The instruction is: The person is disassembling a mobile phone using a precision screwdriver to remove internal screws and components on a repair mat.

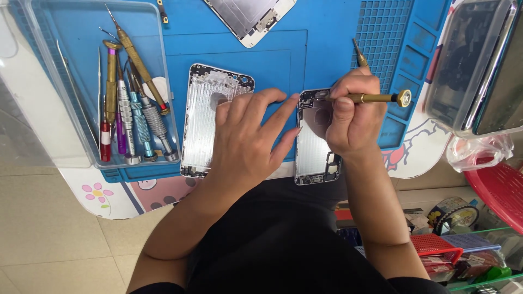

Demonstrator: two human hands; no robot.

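My right hand (351,117) grips a brass screwdriver (376,98) lying sideways, its tip at the top corner of an opened silver phone housing (313,149) on the blue work mat (283,49). My left hand (248,136) rests flat on the mat, fingertips touching the left edge of that housing. Its knuckles cover part of a second empty phone housing (204,117) to the left. Another brass screwdriver (359,54) lies on the mat just behind my right hand.
A clear plastic tray (43,81) at left holds several screwdrivers (131,109). A phone screen assembly (250,16) lies at the top. A clear box (474,65) sits at right, a red basket (498,188) below it. Shelves with tape and small parts (452,239) are at lower right.
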